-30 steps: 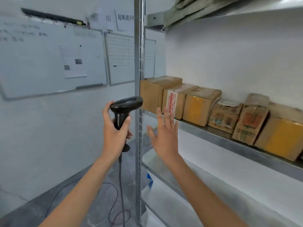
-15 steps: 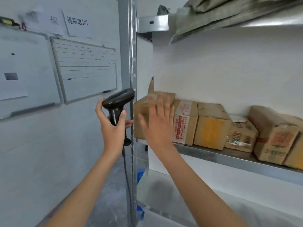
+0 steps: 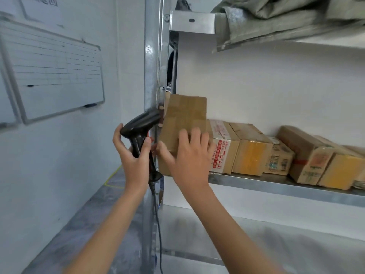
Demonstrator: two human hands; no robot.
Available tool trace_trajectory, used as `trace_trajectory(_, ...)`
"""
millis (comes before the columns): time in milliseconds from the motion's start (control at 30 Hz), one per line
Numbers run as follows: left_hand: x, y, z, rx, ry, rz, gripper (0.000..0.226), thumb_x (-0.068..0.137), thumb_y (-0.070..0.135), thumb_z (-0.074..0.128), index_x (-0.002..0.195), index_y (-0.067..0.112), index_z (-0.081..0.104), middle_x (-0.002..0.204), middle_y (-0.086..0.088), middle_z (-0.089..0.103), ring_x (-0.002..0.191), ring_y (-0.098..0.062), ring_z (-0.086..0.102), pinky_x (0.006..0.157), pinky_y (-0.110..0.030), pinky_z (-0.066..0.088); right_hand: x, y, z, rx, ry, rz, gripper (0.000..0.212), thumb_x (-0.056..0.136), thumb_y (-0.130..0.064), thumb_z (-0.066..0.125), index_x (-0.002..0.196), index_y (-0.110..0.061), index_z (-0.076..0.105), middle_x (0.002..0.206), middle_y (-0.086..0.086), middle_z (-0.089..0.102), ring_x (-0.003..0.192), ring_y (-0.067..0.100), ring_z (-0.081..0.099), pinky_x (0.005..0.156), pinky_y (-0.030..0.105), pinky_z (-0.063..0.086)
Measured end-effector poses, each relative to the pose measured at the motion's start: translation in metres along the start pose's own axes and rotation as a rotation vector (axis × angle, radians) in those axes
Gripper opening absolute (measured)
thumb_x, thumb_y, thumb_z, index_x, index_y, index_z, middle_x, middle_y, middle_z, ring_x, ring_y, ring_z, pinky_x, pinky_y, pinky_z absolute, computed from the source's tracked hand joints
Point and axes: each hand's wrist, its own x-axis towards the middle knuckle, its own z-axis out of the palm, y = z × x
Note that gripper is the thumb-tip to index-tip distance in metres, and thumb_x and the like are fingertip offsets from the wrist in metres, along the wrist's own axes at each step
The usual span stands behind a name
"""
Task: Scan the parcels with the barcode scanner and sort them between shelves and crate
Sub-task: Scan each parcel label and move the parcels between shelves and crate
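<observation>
Shelf (image 3: 276,186) parcel (image 3: 185,117) under right hand (image 3: 189,157) fingers (image 3: 195,135)

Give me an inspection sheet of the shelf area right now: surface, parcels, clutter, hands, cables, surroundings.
Surface: metal shelf carrying a row of cardboard parcels; a lower shelf shows below.
Job's things: leftmost parcel tipped up at the shelf's left end; taped parcels beside it; black barcode scanner next to the upright post. No crate seen.
Clutter: grey-green sacks on the top shelf.
Hands: left hand grips the scanner handle; right hand lies on the leftmost parcel's front, fingers spread.
Cables: scanner cable hangs down toward the floor.
Surroundings: whiteboard on the left wall.
</observation>
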Motion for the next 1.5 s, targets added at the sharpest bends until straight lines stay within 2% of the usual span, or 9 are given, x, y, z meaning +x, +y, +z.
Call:
trace_trajectory(133,-0.010,0.003,-0.005,-0.049,-0.051,-0.041,0.062,0.101,-0.001,0.054,0.146,0.031,0.025,0.115,-0.012,0.066,0.082,-0.012,0.075,0.075,-0.031,0.062,0.005,-0.009,-0.009,-0.018,-0.110,0.175,0.068,0.081,-0.074,0.052,0.108,-0.013,0.061,0.112,0.015,0.058,0.104,0.036,0.055,0.083,0.046,0.045)
trace_trajectory(233,-0.010,-0.001,-0.010,-0.060,-0.066,-0.078,0.062,0.100,0.002,0.057,0.141,0.038,0.028,0.120,-0.012,0.065,0.091,-0.018,0.076,0.077,-0.037,0.063,0.019,-0.011,-0.016,0.074,-0.464,0.267,0.092,0.082,-0.074,0.053,0.153,-0.021,0.027,0.161,0.022,0.016,0.144,0.044,0.024,0.114,0.055,0.025)
trace_trajectory(400,-0.015,0.003,-0.021,-0.040,-0.024,-0.094,0.067,0.094,0.016,0.068,0.143,0.043,0.031,0.138,-0.018,0.057,0.113,-0.030,0.068,0.096,-0.057,0.055,0.016,-0.021,-0.032,0.055,-0.646,0.272,0.102,0.083,-0.070,0.055,0.158,-0.022,0.006,0.163,0.022,-0.012,0.145,0.049,0.011,0.117,0.057,0.018)
trace_trajectory(500,-0.020,-0.003,-0.029,-0.052,-0.011,-0.087,0.065,0.098,0.004,0.061,0.147,0.032,0.028,0.135,-0.015,0.058,0.105,-0.013,0.071,0.082,-0.033,0.061,0.004,-0.029,-0.033,0.033,-0.666,0.309,0.109,0.078,-0.077,0.056,0.157,-0.022,0.006,0.163,0.022,-0.013,0.147,0.049,0.002,0.117,0.061,0.014)
trace_trajectory(567,-0.022,-0.004,-0.035,-0.072,-0.011,-0.102,0.065,0.099,0.001,0.059,0.149,0.029,0.027,0.133,-0.013,0.058,0.100,-0.006,0.071,0.070,-0.019,0.058,0.007,-0.031,-0.031,0.050,-0.669,0.350,0.114,0.077,-0.081,0.055,0.158,-0.022,0.000,0.163,0.022,-0.016,0.148,0.050,-0.005,0.118,0.065,0.009)
trace_trajectory(733,-0.025,-0.006,-0.045,-0.078,-0.058,-0.164,0.066,0.098,0.005,0.062,0.145,0.037,0.030,0.133,-0.022,0.059,0.108,-0.039,0.069,0.071,-0.033,0.061,0.014,-0.035,-0.027,0.047,-0.657,0.401,0.108,0.082,-0.072,0.057,0.159,-0.021,0.001,0.163,0.024,-0.014,0.146,0.051,0.007,0.114,0.062,0.018)
trace_trajectory(1033,-0.044,-0.015,-0.067,-0.056,-0.004,-0.254,0.064,0.099,0.005,0.060,0.145,0.037,0.029,0.110,-0.012,0.069,0.078,-0.026,0.076,0.073,-0.031,0.062,-0.054,-0.036,-0.049,0.054,-0.530,0.420,0.102,0.075,-0.071,0.056,0.157,-0.030,0.011,0.165,0.015,-0.004,0.140,0.044,0.020,0.111,0.054,0.023)
trace_trajectory(1233,-0.060,-0.040,-0.083,-0.027,0.004,-0.376,0.067,0.098,0.006,0.063,0.146,0.037,0.030,0.127,-0.023,0.065,0.106,-0.039,0.070,0.086,-0.043,0.061,-0.115,-0.026,-0.060,0.125,-0.347,0.431,0.100,0.066,-0.074,0.051,0.153,-0.030,0.030,0.163,0.015,0.019,0.131,0.040,0.035,0.101,0.054,0.038)
trace_trajectory(1500,-0.084,-0.050,-0.095,-0.085,-0.016,-0.488,0.052,0.100,0.005,0.057,0.139,0.033,0.036,0.116,-0.022,0.068,0.098,-0.032,0.072,0.081,-0.043,0.062,-0.169,-0.013,-0.070,0.304,-0.261,0.435,0.099,0.065,-0.061,0.064,0.152,-0.028,0.032,0.164,0.010,0.019,0.134,0.037,0.036,0.106,0.054,0.039)
